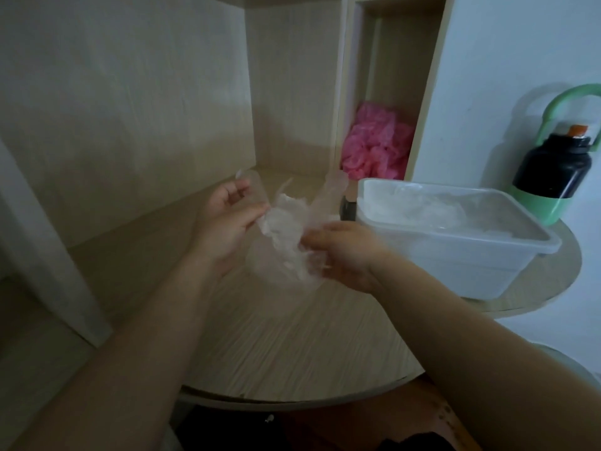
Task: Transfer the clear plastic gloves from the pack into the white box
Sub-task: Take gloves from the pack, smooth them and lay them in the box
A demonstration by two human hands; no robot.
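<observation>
Fingers: both sets curled, pinching the crumpled clear gloves
Left hand: grips the bundle's left edge
Right hand: grips its right edge
Gloves: between the hands, over the table, just left of the box, not in it yet
Box: more clear plastic inside, kinda blurry
Behind: pink stuff on shelf, bottle beside box

Crinkly clear-plastic gloves; matt wood-grain tabletop

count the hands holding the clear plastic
2. The left hand grips the clear plastic at its left edge, above the table; the right hand pinches its right side, next to the white box. No others seem hidden.
</observation>
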